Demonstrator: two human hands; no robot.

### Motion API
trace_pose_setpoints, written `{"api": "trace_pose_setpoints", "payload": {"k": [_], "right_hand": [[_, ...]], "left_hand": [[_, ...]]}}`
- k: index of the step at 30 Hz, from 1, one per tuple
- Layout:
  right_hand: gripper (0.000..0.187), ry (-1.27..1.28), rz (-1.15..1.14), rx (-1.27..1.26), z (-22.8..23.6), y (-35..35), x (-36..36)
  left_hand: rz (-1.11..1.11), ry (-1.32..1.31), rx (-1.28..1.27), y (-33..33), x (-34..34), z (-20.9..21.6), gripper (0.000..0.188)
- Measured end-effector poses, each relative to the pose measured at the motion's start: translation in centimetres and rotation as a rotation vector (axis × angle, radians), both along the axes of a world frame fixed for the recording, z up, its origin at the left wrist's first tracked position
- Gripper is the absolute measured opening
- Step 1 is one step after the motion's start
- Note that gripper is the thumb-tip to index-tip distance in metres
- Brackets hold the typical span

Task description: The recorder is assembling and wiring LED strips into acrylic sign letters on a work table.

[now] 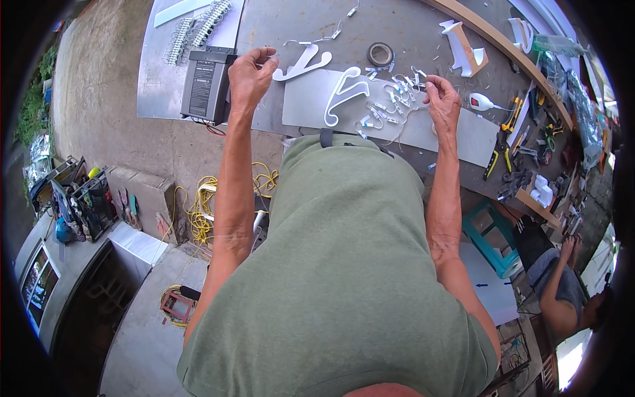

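Green shirt [344,251] foremost; left hand [250,77], grip unclear.

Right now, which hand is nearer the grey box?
Left: the left hand is just right of the grey box; the right hand is much farther right, beyond the tape roll.

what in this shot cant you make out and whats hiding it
All in the head view:
Left hand: whether its fingers pinch anything, too small.
Right hand: whether its fingers grip a wire, too small.
Workbench: part of its near edge, behind the green shirt.
Yellow cable: one stretch, behind the left forearm.
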State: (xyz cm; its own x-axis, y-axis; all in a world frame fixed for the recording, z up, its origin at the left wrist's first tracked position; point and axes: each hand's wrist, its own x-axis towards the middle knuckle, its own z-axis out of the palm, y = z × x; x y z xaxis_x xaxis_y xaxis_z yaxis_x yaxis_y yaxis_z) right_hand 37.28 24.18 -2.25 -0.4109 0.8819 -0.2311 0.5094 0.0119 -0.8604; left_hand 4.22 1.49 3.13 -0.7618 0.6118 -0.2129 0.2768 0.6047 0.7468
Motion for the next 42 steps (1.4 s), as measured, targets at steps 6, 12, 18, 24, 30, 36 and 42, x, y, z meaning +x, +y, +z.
{"api": "trace_pose_setpoints", "payload": {"k": [6,12,18,24,30,36,42], "right_hand": [[0.020,0.008,-0.034,-0.013,-0.3,-0.5,0.7],[0.021,0.013,-0.024,-0.051,0.6,-0.1,-0.1],[0.021,0.000,0.067,0.017,3.1,0.7,-5.2],[0.021,0.046,0.379,0.263,2.1,2.0,-12.4],[0.032,-0.070,0.645,0.464,-0.9,2.4,-17.7],[0.035,-0.202,0.717,0.602,-1.9,1.6,-19.8],[0.026,-0.313,0.862,0.686,-0.9,1.5,-19.7]], "left_hand": [[-0.129,0.155,-0.065,1.1,-0.8,-1.0,0.033],[-0.291,0.335,-0.064,2.6,-1.9,-3.2,0.037],[-0.460,0.593,-0.034,4.4,-2.0,-4.4,0.035],[-0.535,0.620,-0.074,6.2,-1.1,-4.9,0.029],[-0.568,0.599,-0.082,6.7,-1.7,-5.6,0.017],[-0.605,0.620,-0.014,6.3,-1.8,-5.6,0.012],[-0.598,0.647,0.041,4.8,-1.3,-5.1,0.011]]}}
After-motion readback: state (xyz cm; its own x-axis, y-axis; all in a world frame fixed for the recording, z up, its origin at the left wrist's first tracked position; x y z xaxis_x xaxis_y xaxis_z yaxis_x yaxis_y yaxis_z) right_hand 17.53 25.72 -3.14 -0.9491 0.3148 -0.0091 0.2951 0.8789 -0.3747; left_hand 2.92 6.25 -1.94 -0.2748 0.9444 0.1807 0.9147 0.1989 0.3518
